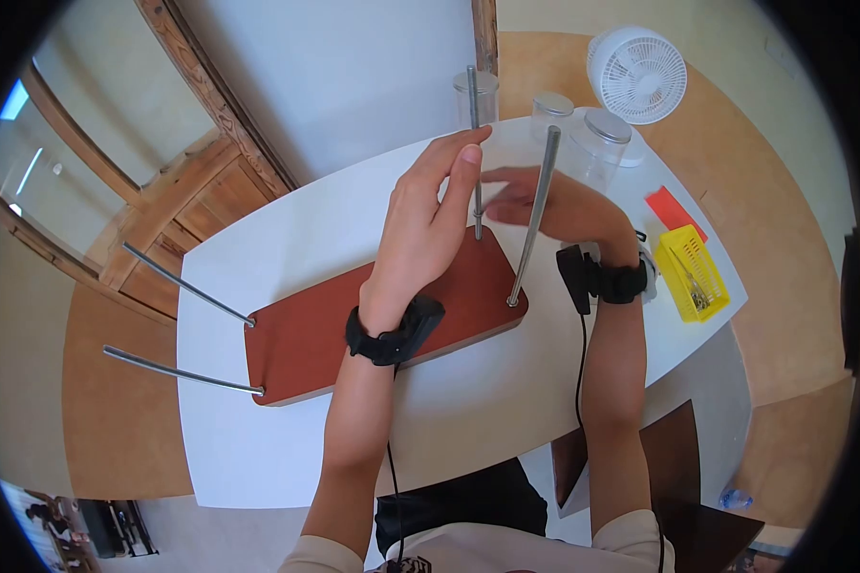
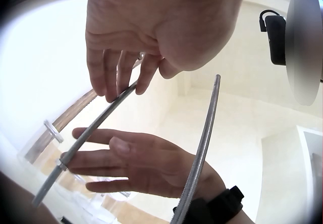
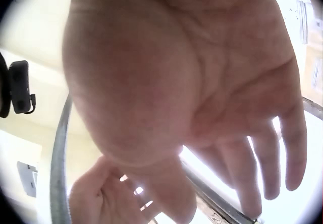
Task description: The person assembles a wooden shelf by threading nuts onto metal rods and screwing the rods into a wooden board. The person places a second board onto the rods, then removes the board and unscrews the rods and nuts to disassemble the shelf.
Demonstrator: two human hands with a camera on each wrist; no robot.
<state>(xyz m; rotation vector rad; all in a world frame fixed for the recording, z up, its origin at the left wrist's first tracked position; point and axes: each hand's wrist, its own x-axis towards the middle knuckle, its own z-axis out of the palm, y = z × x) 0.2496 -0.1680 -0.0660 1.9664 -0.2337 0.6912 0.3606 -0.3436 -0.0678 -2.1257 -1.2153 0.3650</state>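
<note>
A reddish-brown board (image 1: 334, 315) lies on the white table with several metal rods rising from its corners. My left hand (image 1: 425, 205) is raised over the board, fingers extended against the upper part of the far-right rod (image 2: 96, 124). Lower on this rod sits a small nut (image 2: 61, 164). My right hand (image 1: 554, 202), slightly blurred in the head view, is held sideways with straight fingers (image 2: 103, 172) right at the nut. Between that hand and me stands the near-right rod (image 1: 535, 215). The right wrist view shows mostly the right palm (image 3: 202, 73).
Two more rods, a far-left one (image 1: 186, 284) and a near-left one (image 1: 182, 370), lean outward past the board. Clear jars (image 1: 602, 143) with metal lids and a white fan (image 1: 637, 74) are at the back right. A yellow basket (image 1: 674, 250) of small metal parts sits beside an orange-red sheet (image 1: 674, 210).
</note>
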